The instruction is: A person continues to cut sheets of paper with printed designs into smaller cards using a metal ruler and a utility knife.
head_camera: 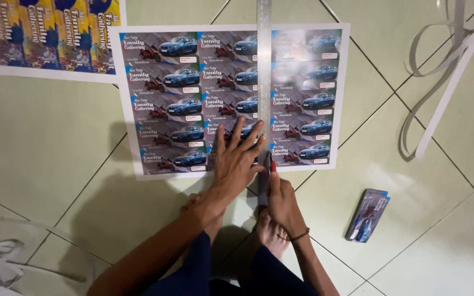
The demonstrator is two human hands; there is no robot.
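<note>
Here my left hand (238, 159) lies flat, fingers spread wide, pressing the metal ruler (264, 82) down on the printed sheet (231, 98) of car cards, which lies on the tiled floor (45, 148). My right hand (282, 201) is closed around a red-tipped cutter (272, 164) at the ruler's near end, by the sheet's lower edge. A stack of cut cards (366, 215) sits well to the right (paper strips (445, 66) curl beyond it).
</note>
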